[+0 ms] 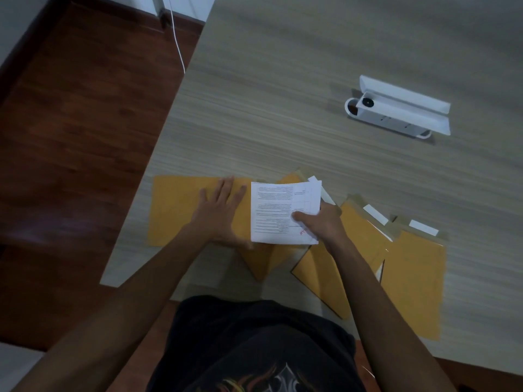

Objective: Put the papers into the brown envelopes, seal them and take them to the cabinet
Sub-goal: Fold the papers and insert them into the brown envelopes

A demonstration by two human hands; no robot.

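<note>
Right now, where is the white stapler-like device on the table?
In the head view, the white device lies alone on the far right of the table, well beyond the brown envelopes and both hands.

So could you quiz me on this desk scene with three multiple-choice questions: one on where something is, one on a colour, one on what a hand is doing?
1. Where is the white desk organiser?
A. far right of the table
B. on the floor
C. under the envelopes

2. What colour are the envelopes?
A. blue
B. yellow-brown
C. green

3. What is the right hand doing?
A. hanging idle
B. pressing flat
C. gripping the printed papers

Answers: 1 A, it stands beyond the envelopes; 2 B, all look yellow-brown; 3 C, its thumb lies on the sheets, while the left hand lies flat on an envelope.
</note>
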